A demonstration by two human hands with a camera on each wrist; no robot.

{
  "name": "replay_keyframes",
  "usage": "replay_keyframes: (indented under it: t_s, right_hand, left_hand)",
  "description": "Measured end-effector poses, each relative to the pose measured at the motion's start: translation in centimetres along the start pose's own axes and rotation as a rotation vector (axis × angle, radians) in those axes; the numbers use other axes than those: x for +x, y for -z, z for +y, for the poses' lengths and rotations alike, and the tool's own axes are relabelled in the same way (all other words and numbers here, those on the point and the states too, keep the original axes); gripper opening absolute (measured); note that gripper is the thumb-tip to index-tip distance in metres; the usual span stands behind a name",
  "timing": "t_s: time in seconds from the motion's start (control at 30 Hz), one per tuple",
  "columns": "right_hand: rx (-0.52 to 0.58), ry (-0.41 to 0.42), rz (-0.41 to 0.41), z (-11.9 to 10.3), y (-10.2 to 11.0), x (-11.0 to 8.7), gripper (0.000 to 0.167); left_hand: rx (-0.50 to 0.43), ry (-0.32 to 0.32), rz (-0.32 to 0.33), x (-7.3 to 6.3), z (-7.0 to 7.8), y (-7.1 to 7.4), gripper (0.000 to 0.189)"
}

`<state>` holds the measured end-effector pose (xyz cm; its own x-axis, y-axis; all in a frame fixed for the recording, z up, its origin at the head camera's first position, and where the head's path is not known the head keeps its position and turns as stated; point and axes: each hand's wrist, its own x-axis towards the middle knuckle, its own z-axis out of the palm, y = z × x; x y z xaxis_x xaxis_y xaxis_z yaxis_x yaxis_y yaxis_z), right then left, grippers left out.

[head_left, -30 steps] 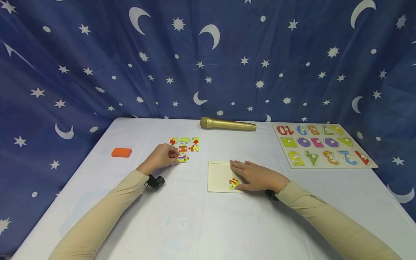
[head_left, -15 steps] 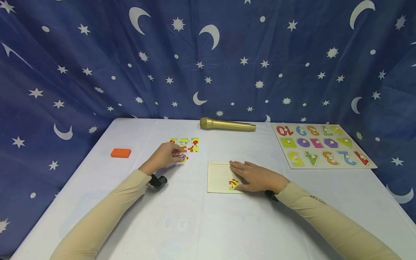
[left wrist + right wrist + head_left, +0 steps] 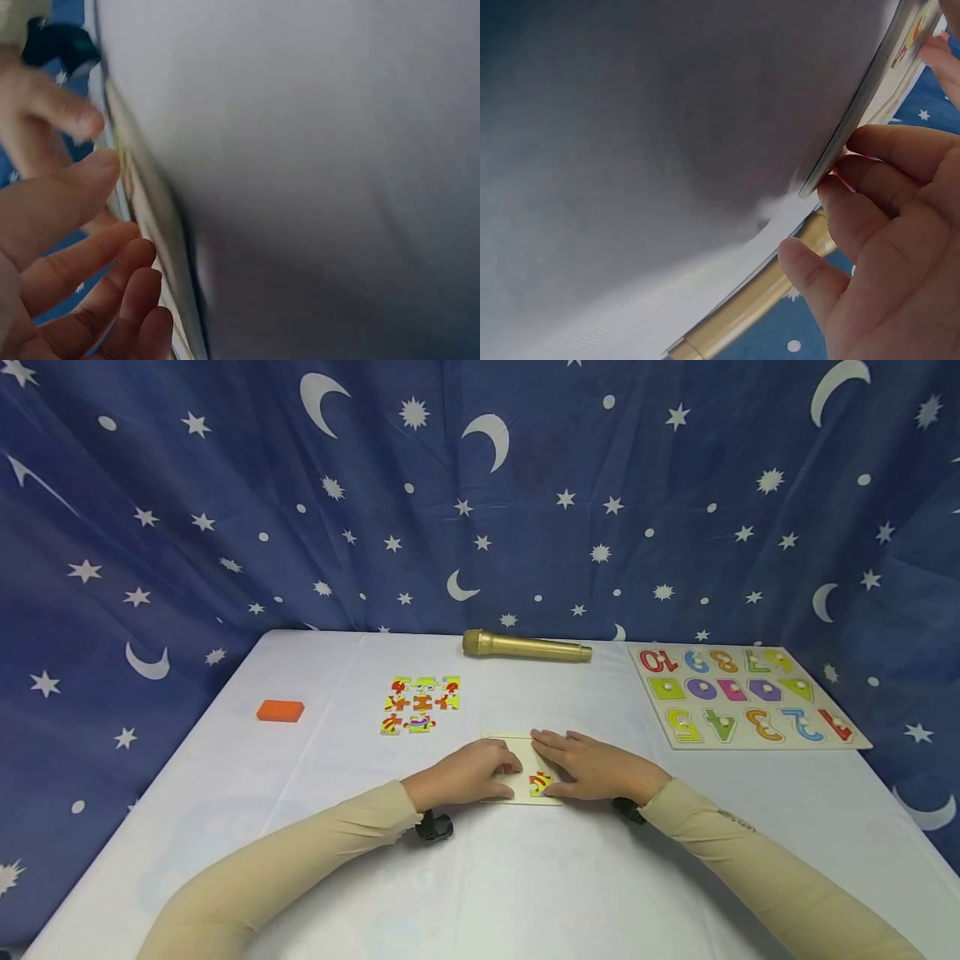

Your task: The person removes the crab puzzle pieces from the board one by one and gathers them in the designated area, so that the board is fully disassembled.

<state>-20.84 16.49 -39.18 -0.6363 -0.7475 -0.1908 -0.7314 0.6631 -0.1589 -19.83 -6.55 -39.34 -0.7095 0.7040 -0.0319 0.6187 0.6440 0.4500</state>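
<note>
A shallow wooden puzzle tray [image 3: 517, 747] lies on the table, with a yellow and red jigsaw piece [image 3: 539, 783] in its near right corner. My left hand [image 3: 465, 772] is over the tray's left side. Its loosely bent fingers [image 3: 135, 259] and thumb stand apart in the left wrist view, with nothing between them. My right hand [image 3: 596, 768] rests on the tray's right side, fingers extended; in the right wrist view its fingertips [image 3: 836, 191] are at the tray's edge. Left of the tray, several jigsaw pieces [image 3: 422, 702] lie in loose rows, including a rainbow-patterned piece [image 3: 419, 724].
An orange block [image 3: 281, 711] lies at the table's left. Along the back is a gold microphone [image 3: 528, 647]. A peg board of numbers and shapes [image 3: 750, 693] occupies the right. Behind the table hangs a blue curtain [image 3: 540, 552] with moons and stars.
My left hand has left the jigsaw pieces and moved right and nearer to the tray, uncovering the pieces beneath it. My right hand has stayed on the tray.
</note>
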Motion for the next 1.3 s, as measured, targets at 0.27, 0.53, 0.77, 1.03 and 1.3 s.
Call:
replay_keyframes:
  t_s: [0.27, 0.53, 0.77, 1.03, 1.3]
  right_hand:
    - [0.047, -0.021, 0.008, 0.7, 0.0, -0.6, 0.087]
    - [0.059, -0.015, -0.011, 0.7, 0.1, -0.6, 0.088]
    - [0.043, -0.008, -0.013, 0.8, 0.0, -0.6, 0.086]
    - [0.018, 0.001, -0.007, 0.9, -0.2, -0.6, 0.086]
    - [0.038, -0.020, -0.028, 0.6, 0.1, -0.7, 0.086]
  left_hand:
    - [0.004, 0.013, -0.007, 1.5, 1.2, -0.7, 0.029]
    - [-0.050, 0.039, 0.026, 1.9, 1.5, -0.9, 0.022]
    - [-0.090, 0.058, 0.037, 2.1, 1.5, -1.1, 0.027]
    - [-0.195, 0.073, 0.038, 2.2, 1.8, -1.0, 0.027]
    - [-0.311, 0.095, 0.056, 2.5, 1.6, -1.3, 0.027]
